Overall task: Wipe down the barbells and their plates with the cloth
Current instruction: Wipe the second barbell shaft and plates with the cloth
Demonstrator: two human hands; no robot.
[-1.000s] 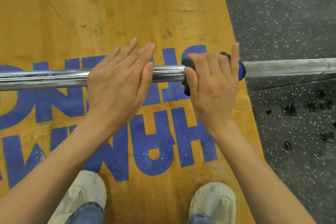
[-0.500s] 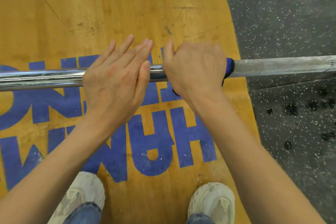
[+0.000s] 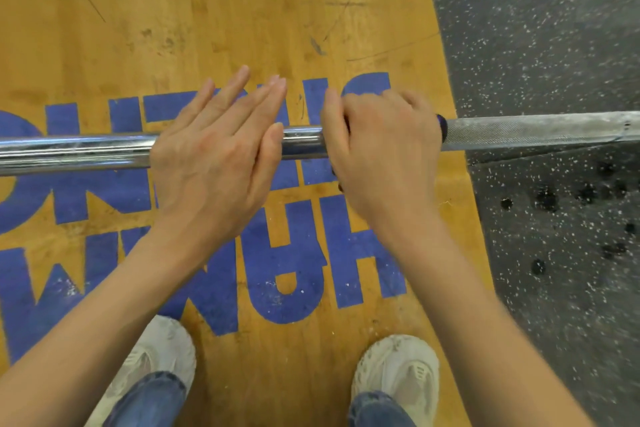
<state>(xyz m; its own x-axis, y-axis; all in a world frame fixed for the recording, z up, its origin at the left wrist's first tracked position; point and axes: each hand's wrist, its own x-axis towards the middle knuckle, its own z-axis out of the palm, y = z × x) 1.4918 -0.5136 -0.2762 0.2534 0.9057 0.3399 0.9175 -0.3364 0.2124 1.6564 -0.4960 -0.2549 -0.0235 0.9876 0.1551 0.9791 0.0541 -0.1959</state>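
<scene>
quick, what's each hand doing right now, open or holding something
Left hand: open, fingers straight, resting flat on the barbell.
Right hand: closed in a grip around the barbell with the blue cloth wrapped under it.

right hand [image 3: 384, 152] hides nearly all the cloth [image 3: 442, 126].

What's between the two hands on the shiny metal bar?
Only a short bare stretch of the shiny chrome barbell bar lies between the left hand and right hand, in the head view.

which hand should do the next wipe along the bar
Right. The right hand is curled round the bar with the blue cloth under it. The left hand lies flat on the bar, holding nothing, so it can steady.
</scene>
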